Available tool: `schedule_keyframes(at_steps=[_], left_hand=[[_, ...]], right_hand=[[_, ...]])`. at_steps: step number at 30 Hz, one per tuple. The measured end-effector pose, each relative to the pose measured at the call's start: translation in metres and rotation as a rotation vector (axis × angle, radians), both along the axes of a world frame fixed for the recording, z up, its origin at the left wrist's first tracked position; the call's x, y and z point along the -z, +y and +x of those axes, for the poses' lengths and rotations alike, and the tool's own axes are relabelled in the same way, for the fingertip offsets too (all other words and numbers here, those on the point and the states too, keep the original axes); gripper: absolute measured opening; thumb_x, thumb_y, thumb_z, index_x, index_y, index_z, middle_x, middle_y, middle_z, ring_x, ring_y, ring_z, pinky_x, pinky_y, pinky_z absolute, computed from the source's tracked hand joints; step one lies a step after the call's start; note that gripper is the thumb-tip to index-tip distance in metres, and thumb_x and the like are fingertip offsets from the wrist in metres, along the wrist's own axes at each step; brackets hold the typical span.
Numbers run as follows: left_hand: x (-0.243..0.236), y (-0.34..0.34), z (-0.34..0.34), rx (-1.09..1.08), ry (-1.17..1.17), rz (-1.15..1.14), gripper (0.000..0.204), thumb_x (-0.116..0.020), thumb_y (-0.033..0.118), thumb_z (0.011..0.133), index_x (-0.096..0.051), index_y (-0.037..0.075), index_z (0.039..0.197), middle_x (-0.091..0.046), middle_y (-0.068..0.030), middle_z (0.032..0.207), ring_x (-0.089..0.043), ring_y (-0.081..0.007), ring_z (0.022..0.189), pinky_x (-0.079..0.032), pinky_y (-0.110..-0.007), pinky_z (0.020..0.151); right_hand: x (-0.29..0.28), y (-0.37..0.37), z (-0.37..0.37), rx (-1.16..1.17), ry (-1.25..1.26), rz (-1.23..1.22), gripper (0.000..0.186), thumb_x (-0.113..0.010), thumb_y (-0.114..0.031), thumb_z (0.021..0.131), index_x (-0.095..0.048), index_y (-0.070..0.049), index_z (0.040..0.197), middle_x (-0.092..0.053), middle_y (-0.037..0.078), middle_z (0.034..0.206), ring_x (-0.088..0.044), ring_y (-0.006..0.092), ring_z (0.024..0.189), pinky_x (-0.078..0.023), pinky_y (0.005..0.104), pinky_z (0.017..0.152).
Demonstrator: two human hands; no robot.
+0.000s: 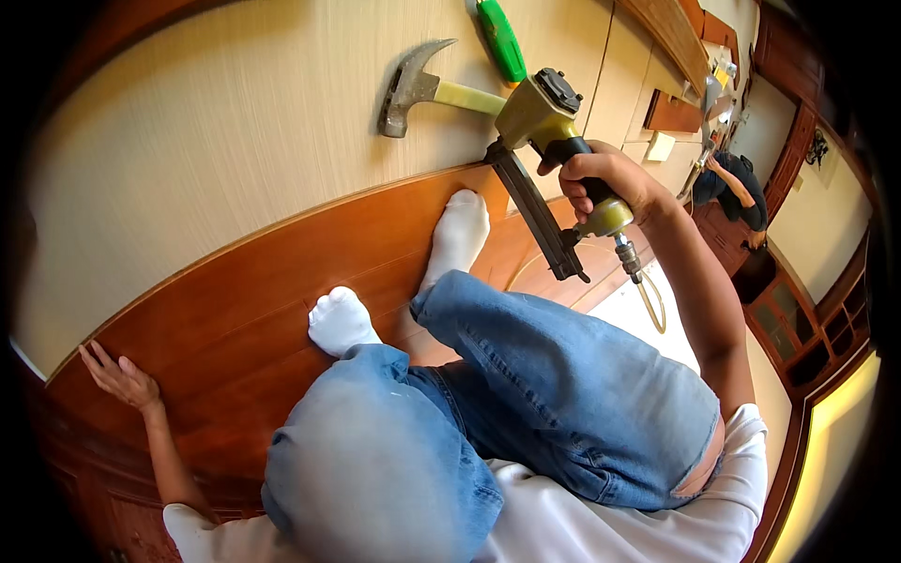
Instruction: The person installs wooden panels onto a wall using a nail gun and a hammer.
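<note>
My right hand (596,180) grips a brass-coloured pneumatic nail gun (522,111), its hose fitting hanging below the handle and its nose at the seam between the reddish wooden board (214,334) and the pale grooved panel (216,113). My left hand (120,375) lies with fingers stretched on the board's curved edge at the lower left. A claw hammer (413,89) lies on the pale panel, its handle partly hidden by the nail gun. A green tool handle (502,39) lies just above it. My socked feet (340,320) rest against the board.
At right, another person in dark clothes (737,192) bends with an arm toward metal items. Small wood pieces (672,112), a pale block (660,145) and a long plank (657,33) lie beyond the nail gun. An open wooden cabinet (798,328) stands at far right.
</note>
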State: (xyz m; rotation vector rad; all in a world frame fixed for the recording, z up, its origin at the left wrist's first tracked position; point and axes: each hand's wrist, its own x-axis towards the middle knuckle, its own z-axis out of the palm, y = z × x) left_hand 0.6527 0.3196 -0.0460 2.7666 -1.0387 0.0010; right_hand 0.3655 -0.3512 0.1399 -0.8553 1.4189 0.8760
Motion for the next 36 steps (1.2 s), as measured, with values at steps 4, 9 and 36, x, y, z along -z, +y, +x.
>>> schedule_keyframes(at_steps=[4, 9, 36], left_hand=[[0.001, 0.001, 0.001, 0.032, 0.001, -0.014, 0.060, -0.030, 0.046, 0.112, -0.042, 0.008, 0.156, -0.034, -0.0151, 0.165, -0.033, -0.0360, 0.149, -0.025, -0.050, 0.120], [0.012, 0.000, -0.008, 0.029, 0.219, -0.444, 0.058, -0.043, 0.031, 0.111, -0.026, 0.008, 0.162, -0.026, -0.0234, 0.164, -0.033, -0.0412, 0.148, -0.029, -0.056, 0.122], [-0.054, -0.056, -0.049, -0.736, 0.494, 0.314, 0.089, -0.045, 0.057, 0.105, -0.004, 0.004, 0.164, 0.005, -0.0197, 0.171, -0.001, -0.0353, 0.159, -0.013, -0.044, 0.129]], right_hand=[[-0.003, 0.003, -0.004, -0.032, -0.026, -0.029, 0.031, -0.060, -0.017, 0.085, -0.058, 0.005, 0.107, -0.053, 0.003, 0.068, -0.058, 0.0151, 0.054, -0.055, 0.0339, 0.056], [-0.017, 0.018, 0.012, -0.169, -0.124, -0.151, 0.019, -0.064, -0.013, 0.084, -0.056, 0.003, 0.092, -0.056, 0.006, 0.070, -0.059, 0.0170, 0.055, -0.055, 0.0344, 0.054], [-0.026, 0.052, 0.144, -0.868, -0.568, 0.010, 0.018, -0.060, -0.010, 0.078, -0.057, 0.007, 0.082, -0.062, 0.012, 0.061, -0.063, 0.0209, 0.051, -0.053, 0.0354, 0.052]])
